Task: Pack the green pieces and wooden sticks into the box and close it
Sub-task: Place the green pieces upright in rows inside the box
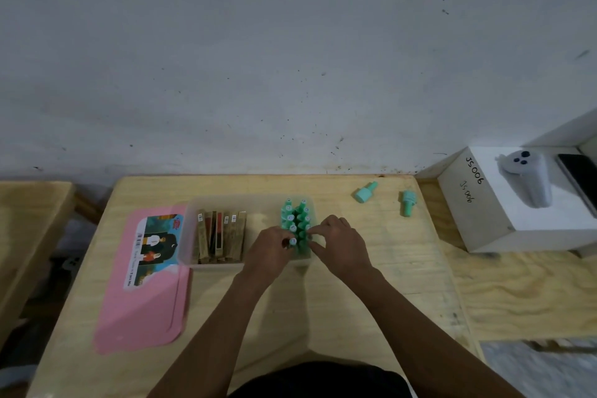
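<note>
A clear plastic box point(193, 229) stands open on the wooden table. Several wooden sticks point(221, 236) stand packed in its left half. Several green pieces point(295, 220) stand upright in two rows in its right half. My left hand point(269, 250) pinches the nearest green piece point(293, 241) in the front of the left row. My right hand point(339, 244) rests its fingertips on the front of the right row. Two more green pieces lie loose on the table, one point(365, 192) behind the box to the right, the other point(407, 202) further right.
The pink lid point(142, 307) with a picture label lies flat to the left of the box. A white carton point(504, 213) marked JS006 sits at the right with a grey controller point(529, 178) and a phone point(578, 178) on it. A wall runs behind the table.
</note>
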A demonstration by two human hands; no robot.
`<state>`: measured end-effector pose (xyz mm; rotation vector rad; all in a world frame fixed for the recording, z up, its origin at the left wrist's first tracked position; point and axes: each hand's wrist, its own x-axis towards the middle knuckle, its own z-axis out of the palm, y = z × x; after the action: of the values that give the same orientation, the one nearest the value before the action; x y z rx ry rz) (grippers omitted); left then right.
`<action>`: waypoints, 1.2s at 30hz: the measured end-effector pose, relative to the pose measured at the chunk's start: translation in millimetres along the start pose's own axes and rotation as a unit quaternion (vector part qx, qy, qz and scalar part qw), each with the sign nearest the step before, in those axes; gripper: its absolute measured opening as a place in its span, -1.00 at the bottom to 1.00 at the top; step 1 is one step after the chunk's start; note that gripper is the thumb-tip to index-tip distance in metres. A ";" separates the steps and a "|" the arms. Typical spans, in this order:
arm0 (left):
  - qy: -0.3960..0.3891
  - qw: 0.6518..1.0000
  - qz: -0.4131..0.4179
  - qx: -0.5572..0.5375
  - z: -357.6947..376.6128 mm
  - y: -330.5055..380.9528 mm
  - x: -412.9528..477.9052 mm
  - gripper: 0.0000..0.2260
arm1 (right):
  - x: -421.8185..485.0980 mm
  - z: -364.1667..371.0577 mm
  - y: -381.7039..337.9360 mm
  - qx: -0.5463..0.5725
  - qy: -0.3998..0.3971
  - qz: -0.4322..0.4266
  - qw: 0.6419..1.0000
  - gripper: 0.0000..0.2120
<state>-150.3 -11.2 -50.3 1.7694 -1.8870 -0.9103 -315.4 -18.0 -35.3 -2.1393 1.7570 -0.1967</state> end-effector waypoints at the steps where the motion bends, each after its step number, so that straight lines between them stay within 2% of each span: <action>1: 0.005 1.000 0.000 -0.002 2.5 -0.1 1.5 -0.91 | -0.5 0.1 1.8 0.011 -0.002 0.001 1.000 -0.72; 10: 0.049 0.997 -0.044 0.048 18.2 -4.3 5.5 -0.75 | -7.3 -5.5 24.0 0.078 0.036 0.021 0.996 -0.78; 18: 0.094 0.993 -0.072 0.018 17.3 4.0 0.8 -0.74 | -12.3 -8.3 45.0 0.122 0.044 0.072 0.989 -0.82; 21: 0.125 0.991 -0.045 0.030 12.1 14.0 -5.2 -0.70 | -16.6 -14.8 64.6 0.124 0.061 0.107 0.985 -0.82; 25: 0.167 0.984 0.051 0.040 9.2 40.3 -1.4 -0.77 | -20.5 -27.5 102.8 0.143 0.091 0.192 0.967 -0.81; 28: 0.125 0.985 0.117 -0.019 18.0 68.4 14.8 -0.85 | -20.1 -34.2 134.2 0.170 0.106 0.265 0.943 -0.79; 30: 0.087 0.986 0.126 -0.069 30.6 86.1 31.1 -0.87 | -17.5 -35.7 155.1 0.200 0.110 0.300 0.926 -0.77; 33: 0.019 0.991 0.075 -0.106 54.9 106.3 59.6 -0.77 | -11.3 -36.9 180.0 0.240 0.108 0.342 0.902 -0.74; 36: -0.063 0.996 -0.001 -0.057 79.0 119.8 91.7 -0.52 | 1.1 -36.2 195.1 0.265 0.092 0.368 0.887 -0.67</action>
<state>-301.7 -87.8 -36.9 1.6838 -1.8685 -1.1313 -506.3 -56.9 -72.8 -1.0164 2.1672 -0.5991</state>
